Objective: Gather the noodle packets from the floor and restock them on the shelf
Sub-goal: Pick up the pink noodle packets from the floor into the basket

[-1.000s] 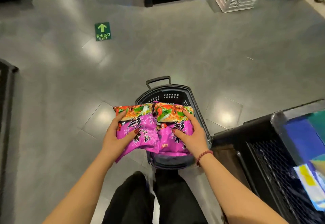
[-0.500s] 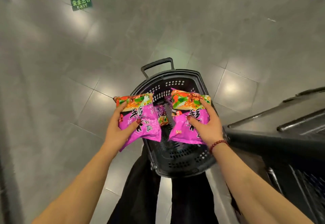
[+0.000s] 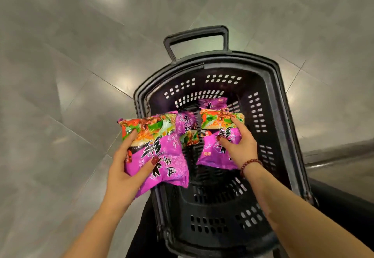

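Basket (image 3: 284,116): black plastic, moulded, with rounded corners, walls and bottom pierced by rows of small slots; it stands on the floor.
Handle (image 3: 196,35): black plastic loop, upright at the basket's far end.
Floor (image 3: 60,75): large grey glossy tiles with thin joints around the basket.
Left hand (image 3: 125,168): grips the left packet; fingers curled round its outer edge, thumb laid across its face, nail painted dark red.
Right hand (image 3: 240,146): grips the right packet; forefinger stretched over the top, thumb pressed on the face.
Bracelet (image 3: 250,163): dark red beads on the right wrist, over the basket.
Left packet (image 3: 162,150): soft, puffy pillow of glossy film; magenta with bold black characters, a band of food photo in orange, red and green; held over the basket's left rim, half outside it.
Right packet (image 3: 214,152): same print; held over the basket's inside, apart from the left packet.
Loose packets (image 3: 187,128): at least two, same print, lying on the basket's bottom towards the far end.
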